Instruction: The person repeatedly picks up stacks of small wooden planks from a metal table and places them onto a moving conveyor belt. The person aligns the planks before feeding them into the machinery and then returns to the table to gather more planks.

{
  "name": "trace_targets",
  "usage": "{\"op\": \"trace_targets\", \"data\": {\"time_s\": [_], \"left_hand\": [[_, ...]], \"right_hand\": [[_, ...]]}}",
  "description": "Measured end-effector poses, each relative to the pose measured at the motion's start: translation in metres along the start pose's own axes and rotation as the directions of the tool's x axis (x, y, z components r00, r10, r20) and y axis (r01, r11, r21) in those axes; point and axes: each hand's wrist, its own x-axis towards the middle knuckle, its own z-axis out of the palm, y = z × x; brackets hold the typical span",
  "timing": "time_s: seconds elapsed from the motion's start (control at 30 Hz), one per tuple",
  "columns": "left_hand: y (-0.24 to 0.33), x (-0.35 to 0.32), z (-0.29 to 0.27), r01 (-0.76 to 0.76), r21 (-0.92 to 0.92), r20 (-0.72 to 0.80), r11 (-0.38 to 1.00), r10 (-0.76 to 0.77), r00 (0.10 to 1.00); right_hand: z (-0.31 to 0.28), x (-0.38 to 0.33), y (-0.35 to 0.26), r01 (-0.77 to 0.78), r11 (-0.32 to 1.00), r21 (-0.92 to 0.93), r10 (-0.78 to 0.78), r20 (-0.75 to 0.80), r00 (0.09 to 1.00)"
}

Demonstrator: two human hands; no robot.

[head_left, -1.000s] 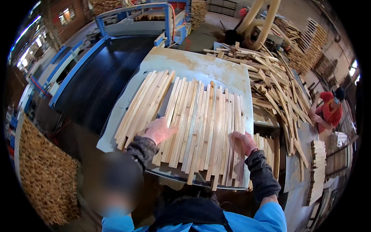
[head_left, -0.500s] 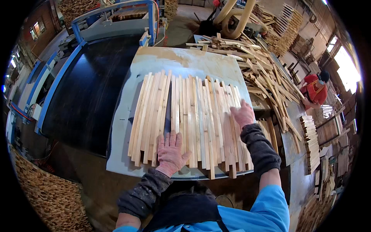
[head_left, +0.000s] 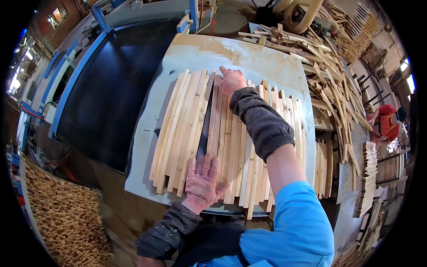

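Observation:
Pale wooden strips (head_left: pixel 180 129) lie side by side on a light board-topped table (head_left: pixel 267 60), their long sides running away from me. A narrow dark wedge-shaped gap splits off the left group. My left hand (head_left: pixel 202 180), in a pinkish glove, rests flat with spread fingers over the near ends, beside the gap. Reaching across the strips, my right hand (head_left: pixel 232 81), gloved alike, is at their far ends just right of the gap. Its thumb and forefinger are apart, close to a strip's end; the other fingers are partly hidden. My right forearm covers the middle of the right group.
Left of the table is a black conveyor belt (head_left: pixel 115 98) in a blue frame. A heap of loose wooden pieces (head_left: pixel 329 89) lies on the right, with a person in red (head_left: pixel 384 122) beyond. Stacked wood (head_left: pixel 58 213) stands at lower left, and a beige hose (head_left: pixel 296 15) hangs at the back.
My right hand has moved from the right edge of the strips to the far ends near the gap. My left hand stays at the near ends. The view has shifted slightly.

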Motion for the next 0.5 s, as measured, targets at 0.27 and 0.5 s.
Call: {"op": "trace_targets", "data": {"time_s": [0.27, 0.5], "left_hand": [[0.014, 0.01, 0.013, 0.13, -0.038, -0.14, 0.991, -0.134, 0.981], [0.002, 0.042, -0.071, 0.135, -0.7, -0.141, 0.701, -0.32, 0.937]], "right_hand": [[-0.132, -0.056, -0.033, 0.089, 0.392, 0.916, -0.02, -0.088, 0.996], [-0.173, -0.15, 0.059, 0.254, 0.543, 0.801, 0.084, -0.353, 0.932]]}}
